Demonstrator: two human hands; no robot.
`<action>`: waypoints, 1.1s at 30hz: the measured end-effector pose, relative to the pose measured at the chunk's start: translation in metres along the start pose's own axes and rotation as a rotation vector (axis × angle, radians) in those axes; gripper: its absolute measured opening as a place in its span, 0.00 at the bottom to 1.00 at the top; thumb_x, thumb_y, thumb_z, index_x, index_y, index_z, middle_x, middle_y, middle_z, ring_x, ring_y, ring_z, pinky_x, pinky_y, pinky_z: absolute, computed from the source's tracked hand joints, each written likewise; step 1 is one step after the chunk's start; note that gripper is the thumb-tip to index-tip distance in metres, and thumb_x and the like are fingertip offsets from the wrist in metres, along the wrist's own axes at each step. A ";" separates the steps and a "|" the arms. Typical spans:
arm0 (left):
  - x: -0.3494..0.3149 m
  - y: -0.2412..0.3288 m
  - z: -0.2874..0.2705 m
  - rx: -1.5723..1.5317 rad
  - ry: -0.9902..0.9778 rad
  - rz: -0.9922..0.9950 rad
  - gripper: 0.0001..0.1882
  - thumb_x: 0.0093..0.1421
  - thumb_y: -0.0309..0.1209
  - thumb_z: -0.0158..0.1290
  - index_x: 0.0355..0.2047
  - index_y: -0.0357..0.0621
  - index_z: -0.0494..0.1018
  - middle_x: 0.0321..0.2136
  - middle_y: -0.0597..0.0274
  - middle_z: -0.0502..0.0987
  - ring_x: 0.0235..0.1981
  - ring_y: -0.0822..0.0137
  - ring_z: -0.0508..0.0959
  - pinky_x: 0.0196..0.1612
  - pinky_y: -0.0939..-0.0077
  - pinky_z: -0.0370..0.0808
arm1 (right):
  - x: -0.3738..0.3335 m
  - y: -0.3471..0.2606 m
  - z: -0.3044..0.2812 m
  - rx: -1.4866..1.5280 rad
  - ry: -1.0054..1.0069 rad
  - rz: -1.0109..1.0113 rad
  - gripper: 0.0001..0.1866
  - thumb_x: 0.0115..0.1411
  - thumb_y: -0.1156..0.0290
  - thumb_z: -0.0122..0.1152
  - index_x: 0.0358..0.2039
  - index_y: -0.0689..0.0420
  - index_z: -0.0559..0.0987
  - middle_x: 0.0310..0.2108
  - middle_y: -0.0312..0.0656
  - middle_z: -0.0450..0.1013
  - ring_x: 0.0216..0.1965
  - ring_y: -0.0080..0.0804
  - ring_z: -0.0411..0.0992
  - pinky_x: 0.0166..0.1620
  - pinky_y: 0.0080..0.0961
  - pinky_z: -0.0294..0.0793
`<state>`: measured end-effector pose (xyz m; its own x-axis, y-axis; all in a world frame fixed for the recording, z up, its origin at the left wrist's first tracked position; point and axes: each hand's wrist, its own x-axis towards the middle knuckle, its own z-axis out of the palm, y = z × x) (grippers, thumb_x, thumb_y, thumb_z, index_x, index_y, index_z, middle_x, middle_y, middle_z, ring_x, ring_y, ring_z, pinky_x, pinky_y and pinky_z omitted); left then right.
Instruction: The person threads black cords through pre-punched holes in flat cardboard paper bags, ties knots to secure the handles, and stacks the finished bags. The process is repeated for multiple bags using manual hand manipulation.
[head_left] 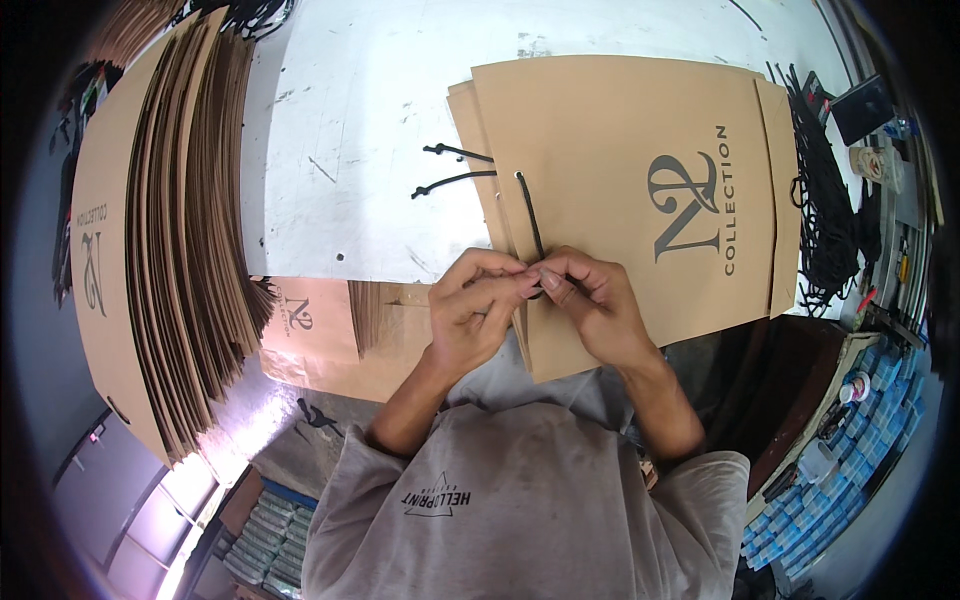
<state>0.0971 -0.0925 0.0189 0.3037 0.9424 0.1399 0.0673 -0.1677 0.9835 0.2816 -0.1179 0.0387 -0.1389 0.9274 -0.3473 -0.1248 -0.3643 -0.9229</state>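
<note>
A flat brown paper bag [600,130] lies on the white table in front of me, its open edge to the left and dark print to the right. One black cord [530,210] comes out of an eyelet near that edge and runs down to my fingers. My left hand [475,300] and my right hand [595,300] meet over the bag's near left corner, both pinching the cord's end. The fingertips hide most of that end. Two knotted black cord ends [440,185] stick out leftward from under the bag's edge.
A tall stack of brown paper bags [190,230] stands at the left. More bags [315,320] lie lower, left of my arm. A bundle of black cords [825,200] rests right of the bag, near a dark device [860,108] and a cup [868,163]. Blue-and-white packs [800,520] fill the lower right.
</note>
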 end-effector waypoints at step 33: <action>0.031 -0.035 -0.089 0.389 0.537 0.041 0.18 0.60 0.31 0.68 0.48 0.37 0.78 0.33 0.54 0.83 0.32 0.64 0.83 0.35 0.71 0.79 | 0.155 -0.251 -0.169 -1.432 0.714 -0.772 0.21 0.61 0.62 0.74 0.43 0.63 0.76 0.39 0.43 0.83 0.39 0.37 0.82 0.40 0.34 0.78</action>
<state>0.0199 -0.0313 -0.0011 -0.1961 0.9293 0.3129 0.4343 -0.2038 0.8774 0.4577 0.1319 0.1886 -0.0065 0.8310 0.5563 0.9780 0.1213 -0.1697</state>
